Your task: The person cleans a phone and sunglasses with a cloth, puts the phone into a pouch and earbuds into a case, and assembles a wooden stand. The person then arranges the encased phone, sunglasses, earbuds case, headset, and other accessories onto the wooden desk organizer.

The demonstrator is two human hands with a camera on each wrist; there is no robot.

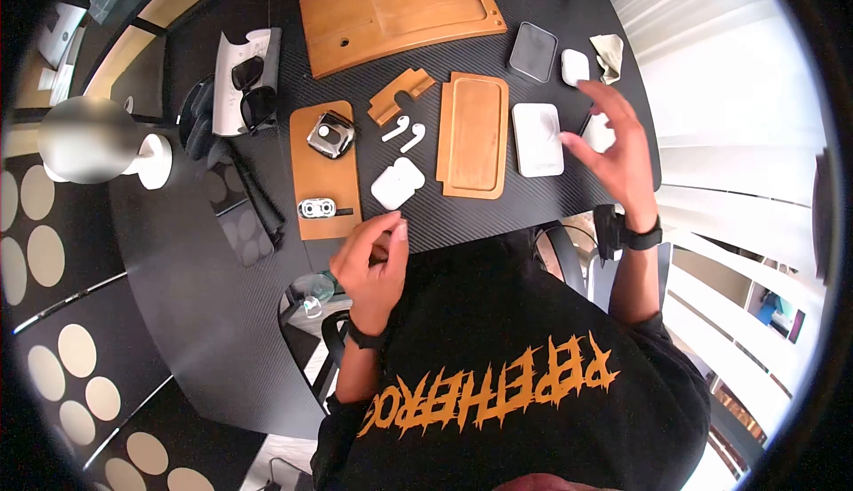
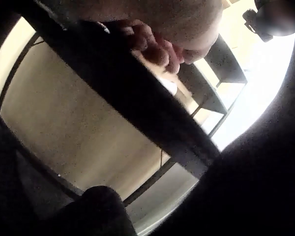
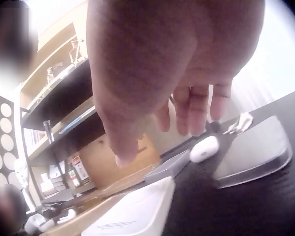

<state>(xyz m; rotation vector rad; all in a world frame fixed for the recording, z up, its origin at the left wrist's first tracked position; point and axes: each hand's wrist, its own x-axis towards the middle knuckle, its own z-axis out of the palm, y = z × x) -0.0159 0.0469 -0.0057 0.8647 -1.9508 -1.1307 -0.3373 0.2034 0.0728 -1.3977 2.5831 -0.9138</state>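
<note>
My right hand [image 1: 622, 158] hovers at the right of the desk, thumb and fingers spread, holding nothing. Its thumb comes close to the edge of a flat white box [image 1: 538, 140]. Beyond the fingers sits a small white rounded case [image 3: 205, 148]. A clear plastic lid [image 3: 258, 152] lies to the right, partly hidden by this hand in the head view. My left hand [image 1: 371, 264] stays at the desk's front edge, fingers loosely curled with nothing in them. Just ahead of it is an opened white earbud case [image 1: 396, 185], and two white earbuds [image 1: 411, 138] lie beyond.
A wooden tray [image 1: 475, 135] lies mid-desk, beside a notched wooden piece [image 1: 391, 104]. A brown mat [image 1: 324, 162] bears a smartwatch [image 1: 331, 134] and a small gadget [image 1: 317, 208]. Behind stand a large wooden organizer [image 1: 355, 33] and a grey tray [image 1: 533, 51]. Sunglasses [image 1: 258, 104] lie left.
</note>
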